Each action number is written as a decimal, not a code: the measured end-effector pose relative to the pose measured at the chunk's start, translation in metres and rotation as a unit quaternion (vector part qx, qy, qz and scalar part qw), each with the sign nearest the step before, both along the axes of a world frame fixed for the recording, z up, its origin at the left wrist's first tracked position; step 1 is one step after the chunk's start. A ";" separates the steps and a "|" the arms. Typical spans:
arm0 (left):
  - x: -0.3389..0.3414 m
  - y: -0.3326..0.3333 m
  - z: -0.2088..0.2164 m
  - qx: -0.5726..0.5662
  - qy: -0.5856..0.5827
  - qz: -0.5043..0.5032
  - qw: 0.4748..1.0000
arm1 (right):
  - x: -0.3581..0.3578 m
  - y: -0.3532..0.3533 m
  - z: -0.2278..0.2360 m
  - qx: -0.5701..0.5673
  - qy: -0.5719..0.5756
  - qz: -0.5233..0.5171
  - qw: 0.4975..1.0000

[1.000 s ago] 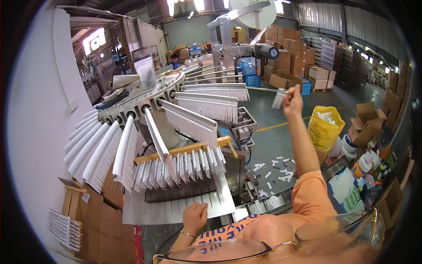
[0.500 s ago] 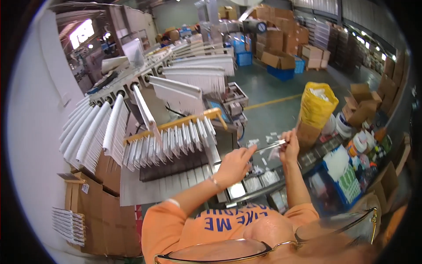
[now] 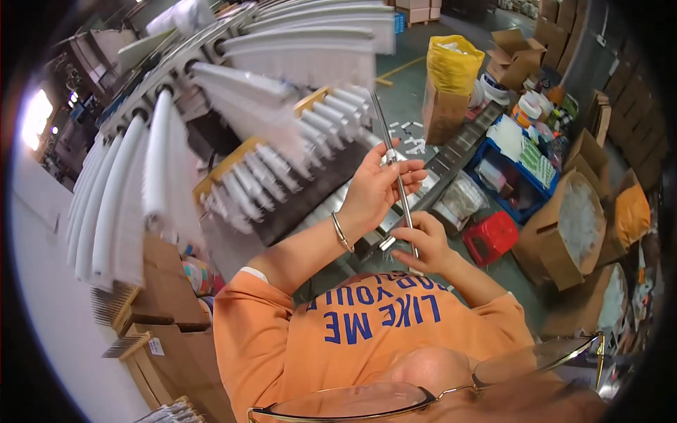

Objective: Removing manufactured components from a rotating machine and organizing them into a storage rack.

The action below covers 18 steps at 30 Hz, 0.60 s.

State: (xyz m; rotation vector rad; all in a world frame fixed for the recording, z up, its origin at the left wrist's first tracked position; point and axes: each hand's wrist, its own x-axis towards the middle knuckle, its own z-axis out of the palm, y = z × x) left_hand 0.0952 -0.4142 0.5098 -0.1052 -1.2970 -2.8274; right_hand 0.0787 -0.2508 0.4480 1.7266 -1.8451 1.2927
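A long thin metal rod [image 3: 403, 197] slants up and away from my body in front of my chest. My left hand [image 3: 370, 187] has its thumb and fingers around the rod's middle, with a small white piece [image 3: 391, 156] on the rod by the thumb. At the near end, the fingers of my right hand [image 3: 431, 243] close on the same rod. Beyond my left hand stands a yellow rack [image 3: 211, 176] with a row of white, bristled strips [image 3: 247, 185], blurred in part.
A wheel of long white fringed arms [image 3: 159, 155] fills the upper left. To the right are a red stool [image 3: 489, 238], a blue crate [image 3: 486, 151] and an open carton of clear bags [image 3: 553, 243]. A yellow bag [image 3: 451, 67] tops a carton farther off.
My view has turned, so the scene shifts. The rod now points away from me instead of sideways. My right hand has come nearer my body, and my left now grips the middle.
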 end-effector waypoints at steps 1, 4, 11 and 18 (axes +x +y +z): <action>0.018 -0.007 0.006 -0.023 -0.027 0.017 0.999 | 0.017 -0.010 -0.001 -0.021 0.002 -0.020 1.000; 0.079 -0.029 0.004 -0.135 0.030 0.001 0.990 | 0.067 -0.020 0.014 -0.077 -0.004 -0.088 0.993; 0.235 -0.141 -0.042 -0.339 -0.034 0.077 0.937 | 0.150 -0.025 0.050 -0.064 -0.089 0.085 0.990; 0.194 -0.241 -0.072 -0.233 -0.037 0.428 0.872 | 0.188 -0.052 0.085 0.002 -0.005 0.047 0.999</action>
